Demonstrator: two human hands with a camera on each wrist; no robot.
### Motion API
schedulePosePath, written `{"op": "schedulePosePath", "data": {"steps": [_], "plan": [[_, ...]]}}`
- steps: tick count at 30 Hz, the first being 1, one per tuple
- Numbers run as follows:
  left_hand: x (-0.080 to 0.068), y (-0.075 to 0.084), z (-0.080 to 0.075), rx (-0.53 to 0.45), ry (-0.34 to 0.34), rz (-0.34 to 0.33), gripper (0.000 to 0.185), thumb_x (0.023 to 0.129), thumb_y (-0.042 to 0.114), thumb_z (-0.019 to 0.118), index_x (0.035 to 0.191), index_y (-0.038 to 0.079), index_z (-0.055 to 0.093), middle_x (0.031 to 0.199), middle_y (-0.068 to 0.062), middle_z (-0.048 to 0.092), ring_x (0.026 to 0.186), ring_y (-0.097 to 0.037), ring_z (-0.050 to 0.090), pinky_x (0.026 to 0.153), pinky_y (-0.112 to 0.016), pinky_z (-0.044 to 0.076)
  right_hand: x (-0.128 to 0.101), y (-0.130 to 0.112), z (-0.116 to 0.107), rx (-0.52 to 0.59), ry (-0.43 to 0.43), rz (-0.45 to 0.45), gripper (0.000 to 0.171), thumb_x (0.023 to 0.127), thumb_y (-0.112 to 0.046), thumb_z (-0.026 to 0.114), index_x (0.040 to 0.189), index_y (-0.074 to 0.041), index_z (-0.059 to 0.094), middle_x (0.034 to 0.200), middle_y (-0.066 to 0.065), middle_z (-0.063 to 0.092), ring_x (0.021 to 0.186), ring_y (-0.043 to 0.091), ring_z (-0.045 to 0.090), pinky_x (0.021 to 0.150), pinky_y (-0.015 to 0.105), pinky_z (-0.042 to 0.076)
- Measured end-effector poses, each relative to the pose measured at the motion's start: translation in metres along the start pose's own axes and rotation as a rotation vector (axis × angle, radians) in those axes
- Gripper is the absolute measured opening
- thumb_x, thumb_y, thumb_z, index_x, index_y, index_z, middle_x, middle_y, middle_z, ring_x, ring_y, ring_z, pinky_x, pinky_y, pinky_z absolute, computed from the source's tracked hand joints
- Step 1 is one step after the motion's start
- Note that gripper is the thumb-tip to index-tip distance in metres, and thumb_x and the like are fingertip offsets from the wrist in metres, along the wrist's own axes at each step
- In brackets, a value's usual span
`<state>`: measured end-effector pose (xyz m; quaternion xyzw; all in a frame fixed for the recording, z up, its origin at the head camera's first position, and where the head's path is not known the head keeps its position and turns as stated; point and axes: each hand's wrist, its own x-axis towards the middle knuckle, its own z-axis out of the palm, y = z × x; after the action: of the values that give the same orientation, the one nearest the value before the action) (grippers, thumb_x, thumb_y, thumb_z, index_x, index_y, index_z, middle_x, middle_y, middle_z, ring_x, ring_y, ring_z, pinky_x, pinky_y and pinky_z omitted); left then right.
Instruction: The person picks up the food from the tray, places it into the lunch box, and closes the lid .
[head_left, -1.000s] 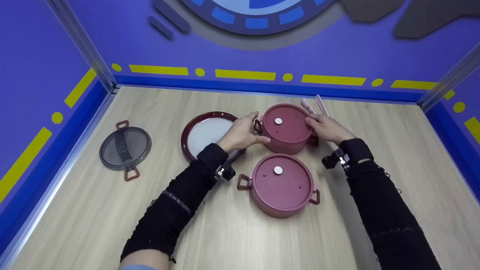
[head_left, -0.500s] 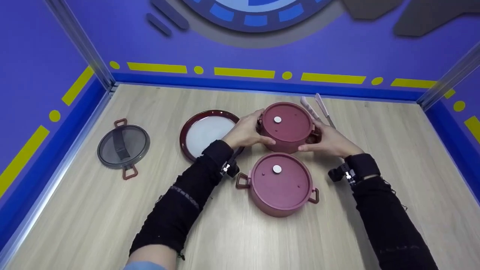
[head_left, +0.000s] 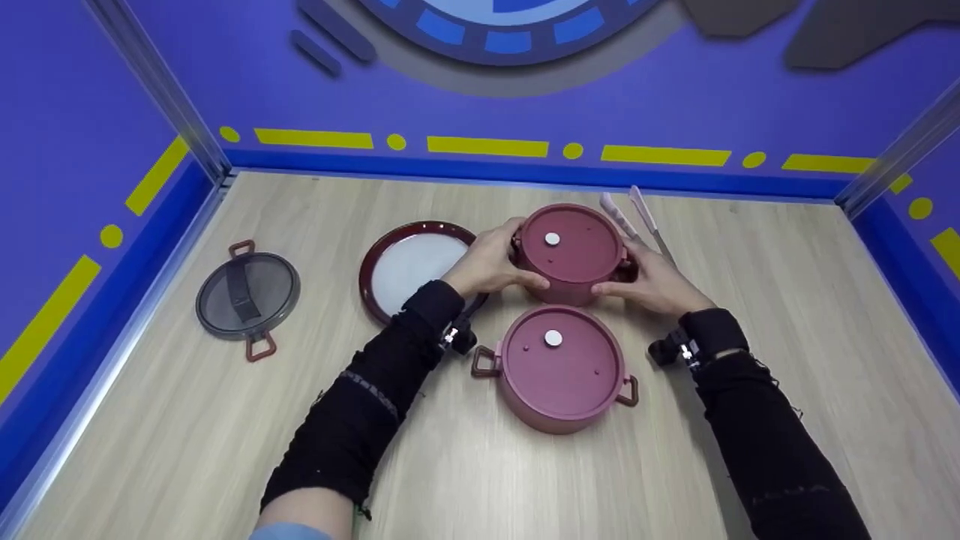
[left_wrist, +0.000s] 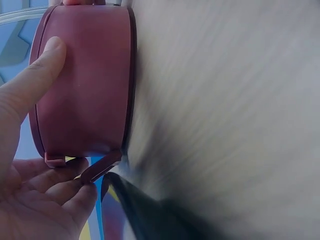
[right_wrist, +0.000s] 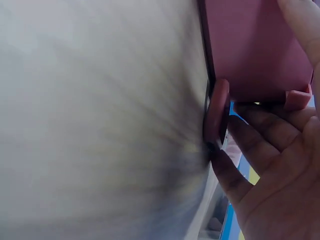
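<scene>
Two round dark-red lidded pots stand on the wooden table. My left hand (head_left: 491, 266) grips the far pot (head_left: 570, 251) on its left side, thumb on the wall and fingers curled at its side handle (left_wrist: 100, 167). My right hand (head_left: 649, 281) grips the same pot from the right, fingers curled under the other handle (right_wrist: 217, 117). The near pot (head_left: 559, 367) sits just in front, apart from both hands. In the left wrist view the far pot (left_wrist: 82, 85) shows side-on, and in the right wrist view its wall (right_wrist: 255, 45) fills the upper right.
A dark-rimmed plate with a pale centre (head_left: 412, 266) lies left of the far pot. Further left a grey lid with red loop handles (head_left: 247, 292) rests on the table. Pale tongs (head_left: 637, 217) lie behind the right hand. Blue walls close in the table on three sides.
My right hand came down from the pot's lid edge to its right side and handle. The left hand tightened on the left side. The pot stays in nearly the same place.
</scene>
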<state>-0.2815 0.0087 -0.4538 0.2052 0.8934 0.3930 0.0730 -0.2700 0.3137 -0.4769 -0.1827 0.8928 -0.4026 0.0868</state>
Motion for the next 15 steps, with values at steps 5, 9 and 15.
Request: {"op": "schedulePosePath", "data": {"steps": [5,9,15], "plan": [[-0.001,0.006,-0.007,-0.010,0.016,0.005,0.103,0.072,0.043,0.097,0.156,0.014,0.045,0.149,-0.007,0.060,0.141,-0.025,0.054,0.120,-0.041,0.041,0.001,-0.005,-0.003,0.014,0.024,-0.004,0.100,0.087,-0.038,0.086,0.166,-0.013,0.030,0.160,0.019,0.047,0.153,0.039,0.037,0.126,0.061,0.024],[-0.003,0.014,-0.014,-0.002,0.039,0.031,0.105,0.072,0.044,0.096,0.157,0.013,0.044,0.151,-0.006,0.059,0.143,-0.024,0.052,0.122,-0.040,0.039,-0.001,-0.015,-0.009,0.048,0.040,0.009,0.098,0.086,-0.039,0.087,0.164,-0.011,0.034,0.156,0.017,0.053,0.149,0.037,0.044,0.124,0.059,0.030],[-0.011,0.030,-0.025,-0.013,0.073,0.072,0.109,0.071,0.046,0.096,0.160,0.014,0.041,0.156,-0.004,0.055,0.147,-0.022,0.049,0.123,-0.039,0.037,-0.007,-0.032,-0.019,0.052,0.066,-0.034,0.089,0.087,-0.030,0.087,0.161,-0.012,0.040,0.145,0.014,0.064,0.136,0.033,0.058,0.116,0.050,0.044]]}}
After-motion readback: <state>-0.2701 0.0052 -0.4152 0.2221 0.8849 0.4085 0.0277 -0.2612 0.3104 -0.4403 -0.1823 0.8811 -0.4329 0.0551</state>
